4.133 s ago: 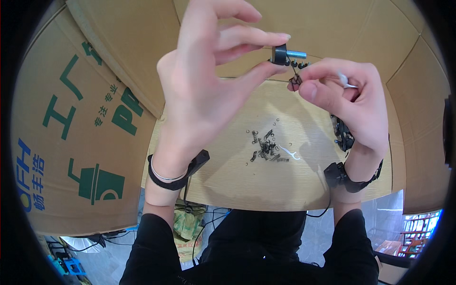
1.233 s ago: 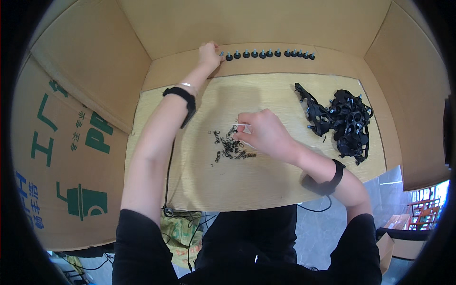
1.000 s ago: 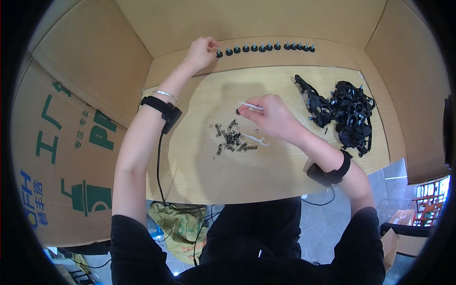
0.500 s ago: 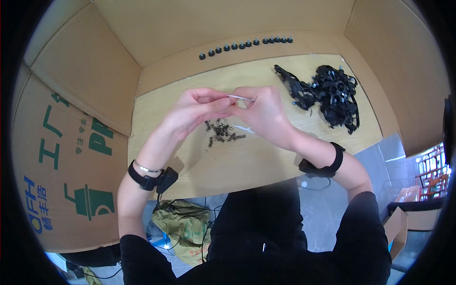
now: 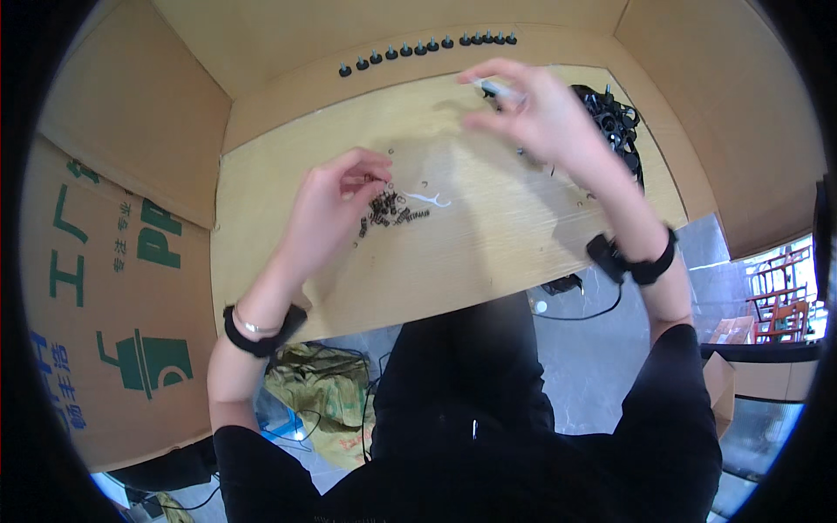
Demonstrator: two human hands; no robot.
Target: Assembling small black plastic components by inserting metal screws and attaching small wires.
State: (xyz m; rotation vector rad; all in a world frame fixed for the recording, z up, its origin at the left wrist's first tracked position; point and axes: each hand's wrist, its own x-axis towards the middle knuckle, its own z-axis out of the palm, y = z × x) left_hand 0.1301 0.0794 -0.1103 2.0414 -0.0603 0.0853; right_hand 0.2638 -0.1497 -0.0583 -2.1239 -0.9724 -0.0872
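Note:
My left hand (image 5: 336,193) hovers at the left edge of a pile of small dark open rings (image 5: 382,209), thumb and fingertips pinched together. Something small and dark shows at those fingertips, too tiny to name. Raised over the far right of the table, my right hand (image 5: 545,118) is smeared by motion. A slim white tool (image 5: 495,90) lies in its grip, while thumb and forefinger stand apart. A white Y-shaped piece (image 5: 427,200) rests beside the rings. Behind my right hand is a heap of black parts (image 5: 615,122), partly hidden.
Black round feet with upright metal studs (image 5: 420,48) stand in a row on the cardboard along the back. Cardboard walls (image 5: 148,87) enclose the wooden table (image 5: 418,261). A few loose rings lie scattered. A green sack (image 5: 323,392) and cables are on the floor.
My hands, together over the table's middle, have parted. The right one has swung up and right with the white tool; the left has come down beside the rings. The view has shifted slightly.

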